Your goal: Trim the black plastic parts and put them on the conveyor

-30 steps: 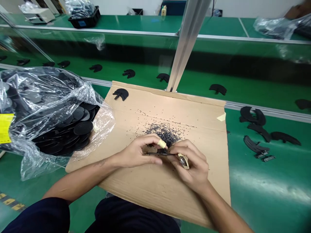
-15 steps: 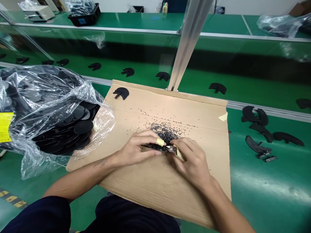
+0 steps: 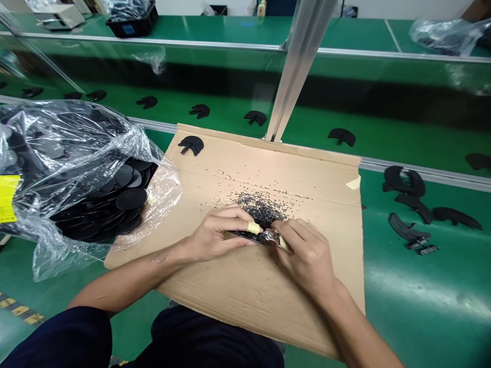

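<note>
My left hand (image 3: 220, 232), a pale tape wrap on one finger, is closed around the edge of a thin black plastic part (image 3: 247, 235). In my closed right hand (image 3: 309, 250) is a pair of small metal nippers (image 3: 270, 236) with cream handles. The nippers' head meets the right end of the part; whether the jaws are closed on it I cannot tell. Just beyond my fingers, a heap of tiny black plastic bits (image 3: 263, 207) is scattered over a cardboard sheet (image 3: 230, 286). A curved black part with a short stem (image 3: 192, 145) lies at the sheet's far left corner.
To the left, a clear plastic bag (image 3: 69, 128) spills black discs (image 3: 131, 199) beside the cardboard. Several curved black parts (image 3: 408, 227) lie on the green surface to the right. Behind, a green belt (image 3: 230, 110) carries spaced black parts, and a metal post (image 3: 295, 71) rises at the cardboard's far edge.
The nippers' head has turned slightly against the black part, which has tilted a little. The parts on the belt have shifted slightly left. Both hands keep their holds.
</note>
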Motion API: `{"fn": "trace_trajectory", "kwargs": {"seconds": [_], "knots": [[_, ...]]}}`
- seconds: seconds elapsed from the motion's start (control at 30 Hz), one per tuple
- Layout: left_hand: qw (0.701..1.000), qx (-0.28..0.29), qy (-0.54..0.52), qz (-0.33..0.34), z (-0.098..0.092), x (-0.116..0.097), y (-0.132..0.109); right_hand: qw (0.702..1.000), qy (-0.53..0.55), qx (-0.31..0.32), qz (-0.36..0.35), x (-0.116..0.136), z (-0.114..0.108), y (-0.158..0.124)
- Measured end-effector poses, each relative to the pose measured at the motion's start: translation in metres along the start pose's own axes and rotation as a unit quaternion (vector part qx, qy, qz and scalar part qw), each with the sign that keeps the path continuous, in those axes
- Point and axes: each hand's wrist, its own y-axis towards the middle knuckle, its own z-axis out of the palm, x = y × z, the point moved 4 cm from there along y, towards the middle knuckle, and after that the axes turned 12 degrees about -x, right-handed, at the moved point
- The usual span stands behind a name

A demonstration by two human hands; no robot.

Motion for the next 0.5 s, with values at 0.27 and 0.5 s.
{"fn": "trace_trajectory", "kwargs": {"seconds": [0.27,0.5], "knots": [[0.999,-0.004,-0.024,-0.026,0.002,0.001,-0.002,0.994,0.094,0.004,0.056,0.000,0.001,-0.002],[0.999,-0.034,0.021,-0.033,-0.003,0.000,-0.002,0.955,0.228,0.019,0.186,-0.009,0.003,0.005]]}}
